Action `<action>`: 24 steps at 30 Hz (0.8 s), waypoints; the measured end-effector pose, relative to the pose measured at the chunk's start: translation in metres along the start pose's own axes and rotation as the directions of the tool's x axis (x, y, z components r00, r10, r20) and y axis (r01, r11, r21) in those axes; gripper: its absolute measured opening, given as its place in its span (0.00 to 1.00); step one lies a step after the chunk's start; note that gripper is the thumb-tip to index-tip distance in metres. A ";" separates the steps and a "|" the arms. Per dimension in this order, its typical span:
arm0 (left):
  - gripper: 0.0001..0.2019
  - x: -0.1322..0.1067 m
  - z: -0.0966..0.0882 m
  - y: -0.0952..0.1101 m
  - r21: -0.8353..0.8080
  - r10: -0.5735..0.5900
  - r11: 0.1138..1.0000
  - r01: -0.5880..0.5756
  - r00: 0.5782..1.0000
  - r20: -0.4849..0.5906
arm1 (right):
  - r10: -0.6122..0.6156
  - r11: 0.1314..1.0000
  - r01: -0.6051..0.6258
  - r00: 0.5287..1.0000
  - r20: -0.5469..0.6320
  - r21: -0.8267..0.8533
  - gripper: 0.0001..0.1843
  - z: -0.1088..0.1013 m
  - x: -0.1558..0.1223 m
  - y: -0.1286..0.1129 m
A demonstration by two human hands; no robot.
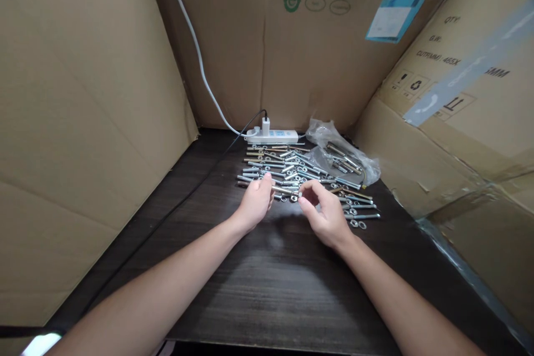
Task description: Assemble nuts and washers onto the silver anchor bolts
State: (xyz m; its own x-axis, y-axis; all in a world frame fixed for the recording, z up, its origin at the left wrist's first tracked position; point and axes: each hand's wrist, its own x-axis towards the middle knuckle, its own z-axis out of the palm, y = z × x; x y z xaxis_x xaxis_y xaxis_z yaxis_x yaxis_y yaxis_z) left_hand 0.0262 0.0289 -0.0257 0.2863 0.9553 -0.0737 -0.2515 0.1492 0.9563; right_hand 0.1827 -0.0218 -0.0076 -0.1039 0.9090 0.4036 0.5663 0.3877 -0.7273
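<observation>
My left hand (256, 202) is closed round one end of a metal expansion bolt (285, 190) that lies level between my hands. At the bolt's other end my right hand (323, 211) pinches its fingertips together on a small nut or washer; I cannot tell which. Both hands hover just above the dark wooden table (275, 283). Right behind them several bolts lie in rows (275, 164), and more bolts with loose nuts and washers (359, 214) are scattered to the right.
A clear plastic bag (342, 153) with more bolts lies at the back right. A white power strip (272, 136) with a plugged charger, a white cord and a black cable sits at the back. Cardboard walls (83, 100) close in left, behind and right.
</observation>
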 end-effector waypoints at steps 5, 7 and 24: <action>0.23 0.001 -0.001 -0.002 0.009 0.005 1.000 -0.005 1.000 0.010 | 0.064 0.998 -0.064 0.996 0.057 0.004 0.24 0.002 -0.001 0.004; 0.23 0.001 -0.001 -0.003 0.008 0.006 1.000 -0.006 1.000 0.009 | 0.098 0.995 -0.098 0.994 0.048 0.009 0.26 0.002 -0.001 0.006; 0.23 0.000 0.000 -0.001 0.018 0.014 1.000 -0.013 1.000 -0.020 | 0.021 1.000 -0.020 0.999 0.033 -0.011 0.16 0.000 0.000 -0.002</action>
State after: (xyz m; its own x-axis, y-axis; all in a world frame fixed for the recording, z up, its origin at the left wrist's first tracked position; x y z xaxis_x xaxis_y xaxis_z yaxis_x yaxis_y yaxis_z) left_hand 0.0264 0.0289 -0.0271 0.2641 0.9622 -0.0664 -0.2382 0.1318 0.9622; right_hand 0.1816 -0.0222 -0.0059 -0.1189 0.9213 0.3701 0.5772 0.3675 -0.7292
